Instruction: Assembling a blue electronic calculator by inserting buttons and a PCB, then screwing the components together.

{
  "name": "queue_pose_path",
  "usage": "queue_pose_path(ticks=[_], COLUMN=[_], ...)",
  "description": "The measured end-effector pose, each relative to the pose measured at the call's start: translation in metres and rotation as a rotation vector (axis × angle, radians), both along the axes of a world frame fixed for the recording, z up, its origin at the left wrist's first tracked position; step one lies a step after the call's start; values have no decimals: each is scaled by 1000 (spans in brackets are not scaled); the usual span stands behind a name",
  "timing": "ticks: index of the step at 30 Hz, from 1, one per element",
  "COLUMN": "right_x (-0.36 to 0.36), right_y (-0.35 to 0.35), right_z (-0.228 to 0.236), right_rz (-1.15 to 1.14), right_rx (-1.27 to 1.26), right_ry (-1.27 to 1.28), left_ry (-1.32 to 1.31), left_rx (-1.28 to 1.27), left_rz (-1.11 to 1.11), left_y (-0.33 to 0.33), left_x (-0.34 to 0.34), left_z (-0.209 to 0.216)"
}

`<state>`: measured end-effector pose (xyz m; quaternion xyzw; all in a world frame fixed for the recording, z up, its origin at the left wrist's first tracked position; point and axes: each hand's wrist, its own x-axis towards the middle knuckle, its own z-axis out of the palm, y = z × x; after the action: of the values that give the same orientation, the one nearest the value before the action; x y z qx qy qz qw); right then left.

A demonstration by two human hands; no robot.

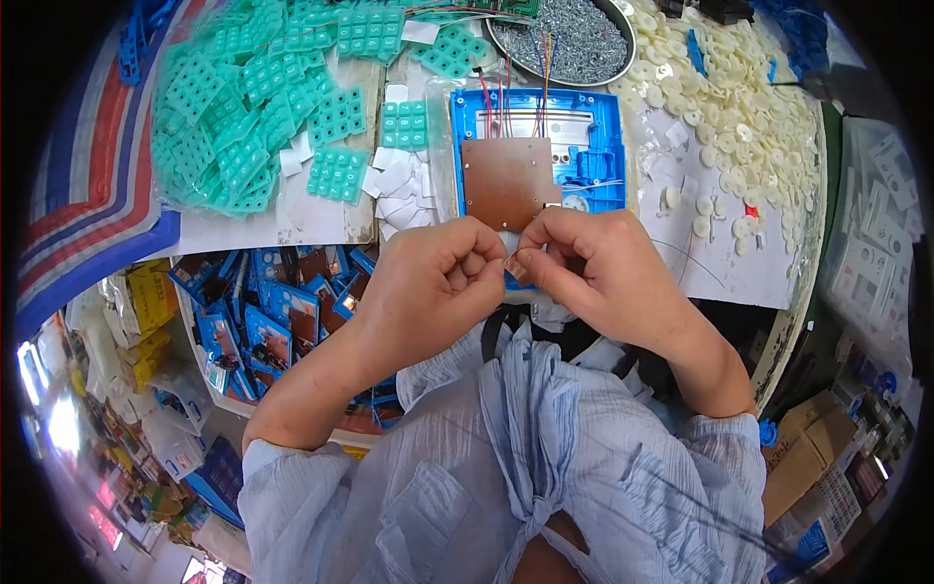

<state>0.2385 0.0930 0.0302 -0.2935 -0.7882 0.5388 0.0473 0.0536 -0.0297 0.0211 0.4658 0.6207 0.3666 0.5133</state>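
A blue plastic housing lies in front of me with a brown circuit board over its left part. Thin coloured wires run up from the housing. Just below the board, my left hand is closed, its thumb and forefinger pinched together. Close on its right, my right hand pinches too, its fingertips almost touching the left ones. Something small and pale shows between the two pinches, too small to name. Both hands cover the near edge of the housing.
Turquoise rubber keypads heap up at the left, beside white paper pieces. A round metal dish of screws stands at the back. Cream plastic discs spread over the right. Below left, a bin holds several blue housings with boards.
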Motion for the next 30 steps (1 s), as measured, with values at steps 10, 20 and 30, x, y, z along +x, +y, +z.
queue_pose_path(ticks=[10, 20, 30], right_x=[-1, 7, 11], right_y=[-3, -15, -18], right_z=[0, 6, -3], right_rz=[-66, -82, -118], right_rx=[-38, 327, 294], right_ry=[57, 178, 228], left_ry=[-374, 130, 553], left_rx=[-157, 149, 558], left_rz=[97, 108, 34], left_y=[2, -5, 0], left_x=[4, 24, 34], left_z=[-4, -4, -10])
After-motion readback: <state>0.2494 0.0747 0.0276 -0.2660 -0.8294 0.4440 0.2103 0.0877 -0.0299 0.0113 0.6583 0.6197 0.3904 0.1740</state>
